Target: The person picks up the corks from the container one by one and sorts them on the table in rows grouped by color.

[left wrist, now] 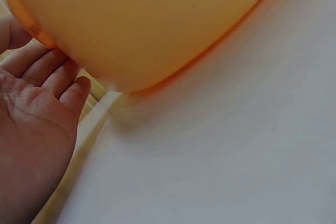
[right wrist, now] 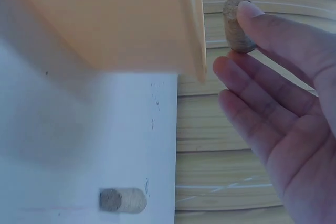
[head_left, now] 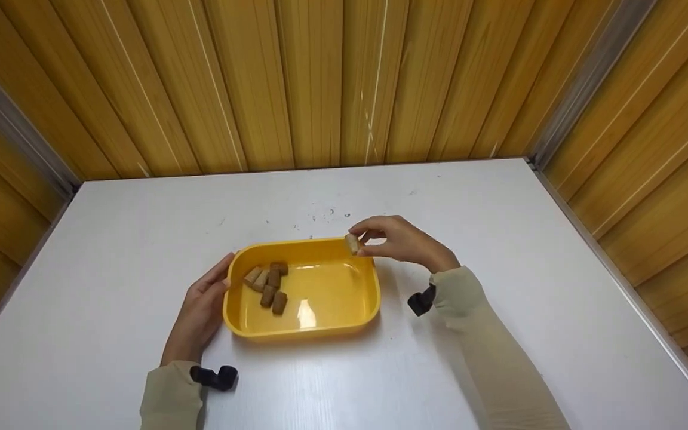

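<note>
At the left end of a yellow plastic tray, my left hand holds the rim, thumb at the edge and fingers along the outside wall. My right hand pinches a light cork between thumb and fingers, over the tray's far right corner. In the right wrist view the same cork stands nearly upright under the thumb, and the other fingers are loosely spread. Several corks, brown ones and lighter ones, lie grouped in the tray's left part.
Another cork lies on the white table outside the tray, in the right wrist view; it does not show in the head view. Wood-patterned panels stand behind the table and at both sides. Black wrist mounts project from both sleeves.
</note>
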Demonstrator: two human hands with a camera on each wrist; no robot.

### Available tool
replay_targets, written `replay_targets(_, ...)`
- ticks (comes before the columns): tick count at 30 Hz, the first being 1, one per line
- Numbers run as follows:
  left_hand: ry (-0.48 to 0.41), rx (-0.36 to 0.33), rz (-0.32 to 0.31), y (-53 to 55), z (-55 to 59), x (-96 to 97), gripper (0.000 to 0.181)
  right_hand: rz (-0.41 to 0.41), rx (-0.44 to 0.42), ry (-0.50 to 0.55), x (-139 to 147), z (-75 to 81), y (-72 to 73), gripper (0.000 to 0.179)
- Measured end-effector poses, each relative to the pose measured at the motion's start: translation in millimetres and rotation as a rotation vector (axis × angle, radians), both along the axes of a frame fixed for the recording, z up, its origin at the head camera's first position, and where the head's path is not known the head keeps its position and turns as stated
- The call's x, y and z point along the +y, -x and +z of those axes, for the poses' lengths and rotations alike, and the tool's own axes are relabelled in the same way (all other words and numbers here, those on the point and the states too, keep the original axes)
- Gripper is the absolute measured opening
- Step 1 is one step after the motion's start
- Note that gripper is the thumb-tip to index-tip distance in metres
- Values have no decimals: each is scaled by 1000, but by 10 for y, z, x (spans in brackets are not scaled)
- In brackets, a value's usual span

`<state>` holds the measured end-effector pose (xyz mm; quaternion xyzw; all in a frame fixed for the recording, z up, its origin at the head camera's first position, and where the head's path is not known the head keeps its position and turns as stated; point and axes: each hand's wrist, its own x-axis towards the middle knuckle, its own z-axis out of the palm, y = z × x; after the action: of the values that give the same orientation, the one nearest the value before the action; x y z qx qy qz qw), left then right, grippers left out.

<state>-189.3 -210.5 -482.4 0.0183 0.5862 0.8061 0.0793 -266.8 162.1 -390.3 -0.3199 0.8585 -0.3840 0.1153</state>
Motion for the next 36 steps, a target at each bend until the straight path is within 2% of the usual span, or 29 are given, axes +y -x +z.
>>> replay_targets(10, 7, -3, 1, 14, 13, 8, 56, -113, 54, 22, 305, -139, 9, 40)
replay_targets(19, -27, 35, -20, 9, 14, -13, 55, -160, 86, 50, 501, -245, 11, 42)
replay_targets(30, -8, 31, -26, -5, 9, -17, 56, -267, 30, -30, 683, -385, 38, 45)
replay_targets(36, -26, 17, -28, -18, 18, -6, 56, -321, 12, -54, 774, -447, 44, 44)
